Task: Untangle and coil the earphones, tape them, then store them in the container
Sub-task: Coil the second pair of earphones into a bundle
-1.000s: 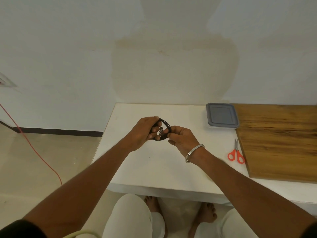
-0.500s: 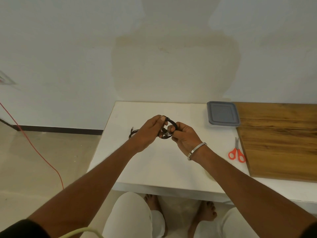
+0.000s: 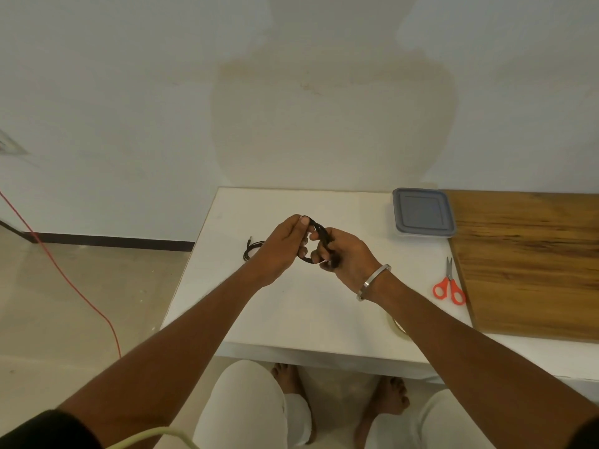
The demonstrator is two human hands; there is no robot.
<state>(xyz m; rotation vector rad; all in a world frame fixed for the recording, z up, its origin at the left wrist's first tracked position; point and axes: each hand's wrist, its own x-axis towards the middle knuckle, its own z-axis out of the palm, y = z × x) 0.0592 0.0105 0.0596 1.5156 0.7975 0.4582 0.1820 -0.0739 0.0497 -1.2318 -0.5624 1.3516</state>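
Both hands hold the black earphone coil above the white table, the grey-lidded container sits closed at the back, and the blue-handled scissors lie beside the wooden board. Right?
Not quite. In the head view the scissors have red-orange handles, not blue. The rest holds: left hand and right hand hold the black earphone coil above the white table, the grey-lidded container is closed, beside the wooden board.

Matt white table (image 3: 291, 306) – grained wooden board (image 3: 531, 264)

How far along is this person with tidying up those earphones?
About midway. Most of the black earphone cable is already looped into a coil held between the left hand and right hand. A loose tail with the plug still trails on the white table. Taping is not yet done, and the grey-lidded container is still closed.
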